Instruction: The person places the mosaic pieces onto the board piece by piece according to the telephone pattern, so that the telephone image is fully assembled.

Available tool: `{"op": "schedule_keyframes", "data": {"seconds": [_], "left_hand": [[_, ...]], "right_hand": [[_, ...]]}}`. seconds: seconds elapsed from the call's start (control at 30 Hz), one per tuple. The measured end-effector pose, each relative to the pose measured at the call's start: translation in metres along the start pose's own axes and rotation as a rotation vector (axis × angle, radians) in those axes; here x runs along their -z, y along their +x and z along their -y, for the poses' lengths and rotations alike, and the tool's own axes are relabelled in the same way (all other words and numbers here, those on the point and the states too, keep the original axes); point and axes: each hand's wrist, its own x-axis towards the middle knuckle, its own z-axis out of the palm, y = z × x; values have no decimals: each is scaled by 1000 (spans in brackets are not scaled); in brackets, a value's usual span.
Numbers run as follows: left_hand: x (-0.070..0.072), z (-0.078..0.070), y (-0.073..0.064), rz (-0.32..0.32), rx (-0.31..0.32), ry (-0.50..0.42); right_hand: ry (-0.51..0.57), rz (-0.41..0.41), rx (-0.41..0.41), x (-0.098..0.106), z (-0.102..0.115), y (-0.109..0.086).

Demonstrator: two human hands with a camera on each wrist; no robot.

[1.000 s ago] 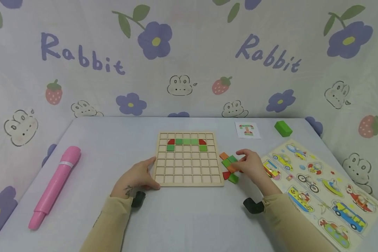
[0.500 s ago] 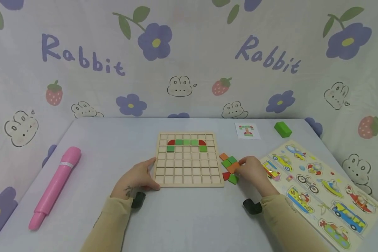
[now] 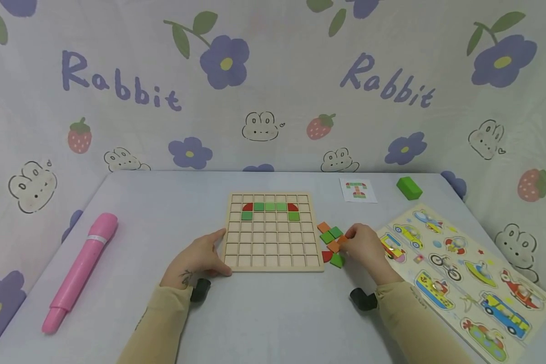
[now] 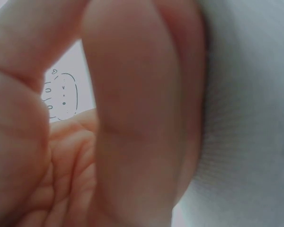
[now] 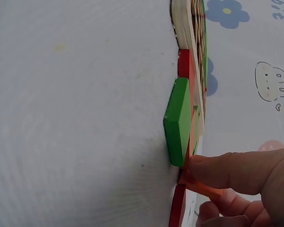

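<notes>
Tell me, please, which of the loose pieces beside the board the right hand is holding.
The orange piece pinched in the right hand; the other visible loose pieces, two also orange, lie ungripped beside the board.

This is a play area, whether in a home cannot be told, with a cloth backdrop point(image 3: 291, 91) printed with rabbits point(image 3: 260, 126), strawberries point(image 3: 320, 127) and flowers point(image 3: 225, 63), and a white-covered table point(image 3: 273, 323) bearing a vehicle puzzle point(image 3: 465, 280) and wooden grid board point(image 3: 271, 236).
</notes>
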Motion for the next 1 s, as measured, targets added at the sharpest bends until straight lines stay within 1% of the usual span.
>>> {"op": "schedule_keyframes", "data": {"seconds": [0.17, 0.27, 0.4, 0.57, 0.67, 0.77, 0.9, 1.0], "left_hand": [[0, 1, 0, -1, -11, -2], [0, 1, -1, 1, -10, -8], [0, 1, -1, 2, -9, -10], [0, 1, 0, 0, -6, -10], [-1, 1, 1, -1, 0, -18], [-1, 1, 2, 0, 8, -32], [-1, 1, 2, 2, 14, -36], [0, 2, 2, 3, 14, -30]], "right_hand": [[1, -3, 6, 0, 0, -1], [38, -26, 19, 2, 4, -2], [181, -46, 52, 5, 14, -4], [381, -77, 145, 4, 30, -3], [503, -87, 183, 1, 42, -1], [607, -65, 209, -4, 53, 0], [685, -26, 272, -12, 67, 1], [746, 10, 299, -20, 76, 4]]}}
